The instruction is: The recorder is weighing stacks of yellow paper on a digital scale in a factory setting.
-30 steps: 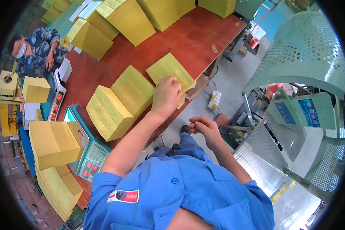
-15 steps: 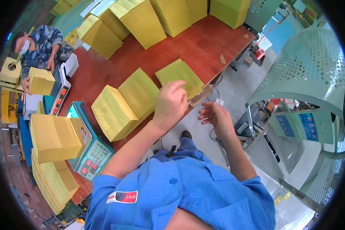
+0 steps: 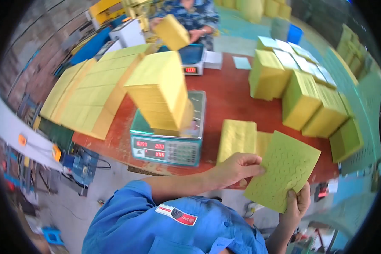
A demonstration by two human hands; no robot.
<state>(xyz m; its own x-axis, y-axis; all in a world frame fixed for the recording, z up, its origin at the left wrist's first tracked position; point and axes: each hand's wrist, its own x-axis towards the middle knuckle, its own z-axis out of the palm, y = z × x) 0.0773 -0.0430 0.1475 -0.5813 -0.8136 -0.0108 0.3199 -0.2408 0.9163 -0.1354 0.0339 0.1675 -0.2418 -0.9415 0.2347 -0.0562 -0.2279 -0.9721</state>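
Observation:
Above the table's near edge I hold a stamped yellow paper piece [image 3: 285,169], marked with rows of scalloped rounds. Whether it is one sheet or a thin stack I cannot tell. My left hand [image 3: 238,170] pinches its left edge between thumb and fingers. At its lower right edge, my right hand [image 3: 297,203] grips with the thumb on top. Just behind lies a yellow paper stack [image 3: 237,137] with the same kind of marks, partly hidden by the held piece. A digital scale [image 3: 167,152] stands to the left, bearing a tall yellow paper stack [image 3: 156,91].
The red table [image 3: 224,95] carries long rows of yellow paper [image 3: 91,86] at left and several upright stacks [image 3: 300,99] at far right, some topped with white sheets. Across the table, a person in camouflage clothing [image 3: 207,19] holds a yellow block [image 3: 172,32] over a second scale [image 3: 191,70].
Both hands were apart and held nothing; now they grip the stamped paper, lifted off the table. The view has swung left and up. The person opposite has raised the block.

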